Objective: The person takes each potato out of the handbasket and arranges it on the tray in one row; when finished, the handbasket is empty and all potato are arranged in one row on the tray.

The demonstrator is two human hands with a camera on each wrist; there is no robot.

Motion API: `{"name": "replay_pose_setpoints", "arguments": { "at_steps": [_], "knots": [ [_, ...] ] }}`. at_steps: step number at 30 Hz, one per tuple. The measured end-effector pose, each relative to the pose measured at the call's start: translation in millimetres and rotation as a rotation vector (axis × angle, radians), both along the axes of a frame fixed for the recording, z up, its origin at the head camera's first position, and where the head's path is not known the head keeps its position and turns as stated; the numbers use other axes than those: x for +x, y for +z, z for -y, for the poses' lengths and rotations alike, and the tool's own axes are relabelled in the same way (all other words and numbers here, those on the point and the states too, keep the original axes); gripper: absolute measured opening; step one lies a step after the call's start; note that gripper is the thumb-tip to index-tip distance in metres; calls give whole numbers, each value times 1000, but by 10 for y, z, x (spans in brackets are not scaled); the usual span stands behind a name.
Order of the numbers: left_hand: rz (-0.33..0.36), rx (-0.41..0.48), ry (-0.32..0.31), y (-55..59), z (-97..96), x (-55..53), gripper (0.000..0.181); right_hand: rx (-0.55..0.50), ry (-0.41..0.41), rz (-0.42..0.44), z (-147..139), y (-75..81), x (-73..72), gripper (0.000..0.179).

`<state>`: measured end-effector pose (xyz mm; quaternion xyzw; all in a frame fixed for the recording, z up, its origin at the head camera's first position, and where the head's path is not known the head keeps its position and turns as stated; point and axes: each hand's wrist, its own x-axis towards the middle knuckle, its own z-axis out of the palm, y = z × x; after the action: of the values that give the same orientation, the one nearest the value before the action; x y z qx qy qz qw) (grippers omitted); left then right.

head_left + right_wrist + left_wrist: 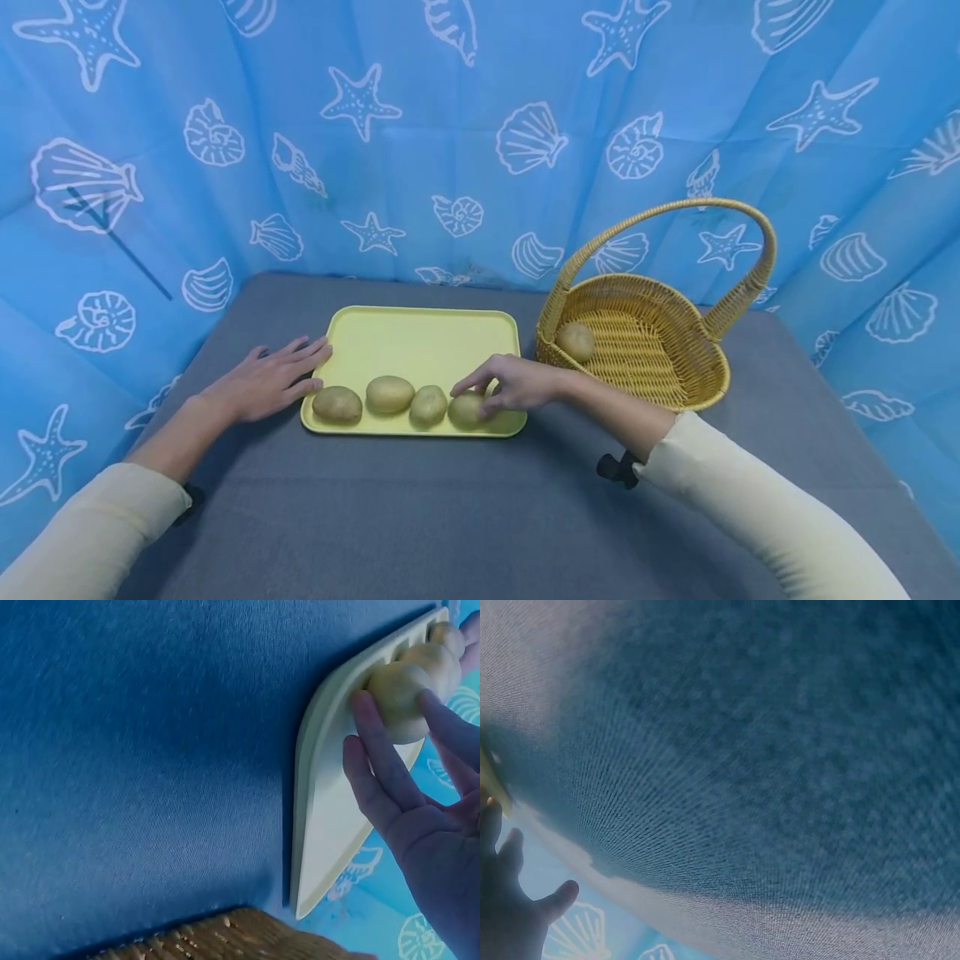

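A row of several potatoes lies along the near side of a yellow tray (420,333), among them a browner one (337,404) at the left end. My right hand (517,383) reaches over the tray's right part, with thumb and fingers around the rightmost potato (465,409). In the right wrist view, fingertips touch both sides of that potato (397,697). My left hand (273,379) lies at the tray's left edge, fingers stretched out and touching the rim. The left wrist view shows mostly cloth, with the left hand (514,892) dark in the corner.
Right of the tray stands a wicker basket (637,367) with a tall arched handle (675,207). One potato (576,342) sits inside at its left. A grey cloth (420,517) covers the table, and a blue curtain (450,108) with white shell prints hangs behind it.
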<state>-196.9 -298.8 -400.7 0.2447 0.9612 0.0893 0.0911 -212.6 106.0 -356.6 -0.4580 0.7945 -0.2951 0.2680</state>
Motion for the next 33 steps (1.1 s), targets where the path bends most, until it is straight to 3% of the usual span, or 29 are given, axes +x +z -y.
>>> {"name": "replay_pose_setpoints", "arguments": {
  "at_steps": [5, 14, 19, 26, 33],
  "knots": [
    [12, 8, 4, 16, -9, 5, 66, -6, -13, 40, 50, -10, 30, 43],
    [-11, -13, -11, 31, -18, 3, 66, 78, -48, 32, -51, 64, 53, 54],
    [-15, -27, -14, 28, -19, 16, 65, 119, -105, 49, -270, 244, 75, 56],
    [-27, -30, -19, 16, -22, 19, 65, 110, -193, 5, -701, 617, 54, 48],
    [-12, -24, -12, 41, -37, 25, 65, 111, -241, 40, -1171, 767, -94, 44]
  ]
}}
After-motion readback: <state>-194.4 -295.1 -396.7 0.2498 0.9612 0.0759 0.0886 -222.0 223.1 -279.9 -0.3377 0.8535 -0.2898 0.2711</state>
